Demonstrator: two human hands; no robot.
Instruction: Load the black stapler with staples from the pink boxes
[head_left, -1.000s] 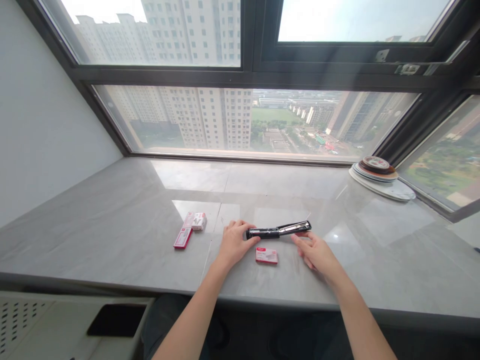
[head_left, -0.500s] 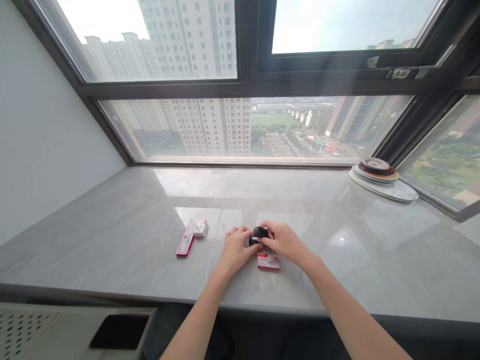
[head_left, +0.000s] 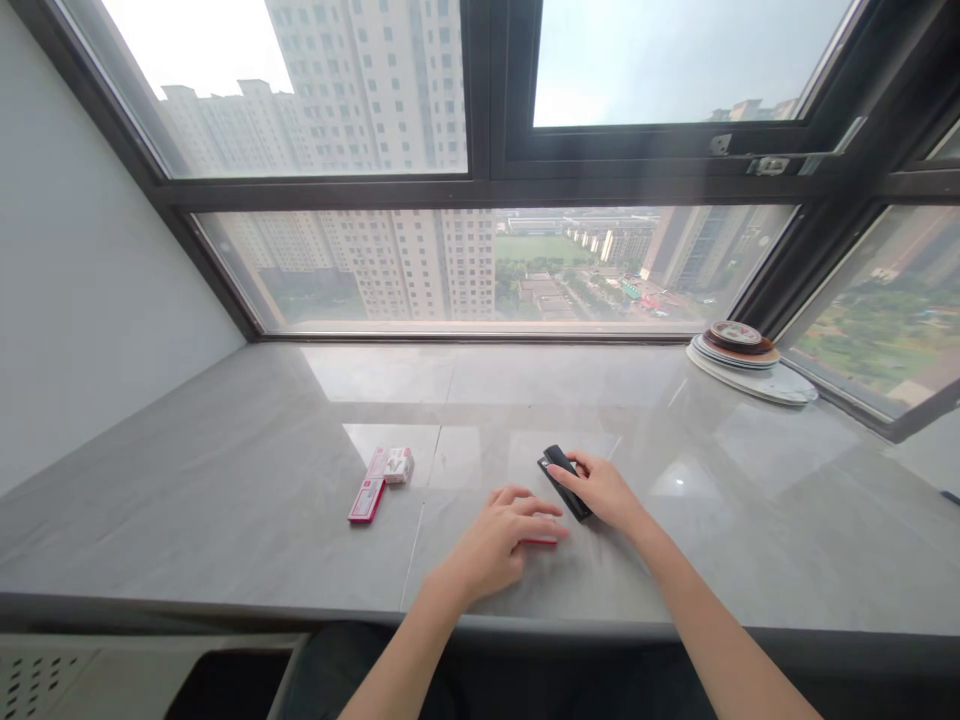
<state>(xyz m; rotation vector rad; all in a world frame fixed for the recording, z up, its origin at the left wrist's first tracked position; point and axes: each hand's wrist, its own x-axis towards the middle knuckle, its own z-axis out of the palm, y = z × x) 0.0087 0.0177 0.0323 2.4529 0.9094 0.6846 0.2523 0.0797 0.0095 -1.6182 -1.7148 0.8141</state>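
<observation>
Grip on the stapler (head_left: 566,482) is taken by the right hand (head_left: 604,490): its near end is pinched between thumb and fingers, while its far end is pointed away toward the window (head_left: 480,260). Whether the black body is fully seated on the surface (head_left: 225,480) or slightly raised at one end cannot be told. The left hand (head_left: 499,535) is laid over the small red staple box (head_left: 541,538), fingers (head_left: 525,497) loosely curled and spread across its top, so that only a strip of red is seen at the fingertips; whether the box is actually pinched cannot be told.

For the step to be done well, the stapler should be kept low and steady, held by its sides so that the top is left free. The box should be pressed flat and drawn close beside the stapler, so that both are handled in the same small area. Care is advised that the box is not tipped, since loose staples would probably be scattered over the smooth stone.

Well apart to the left, a second red box (head_left: 366,500) and an opened one (head_left: 397,465) are seen lying together. A stack of plates (head_left: 746,350) is set in the far right corner.
</observation>
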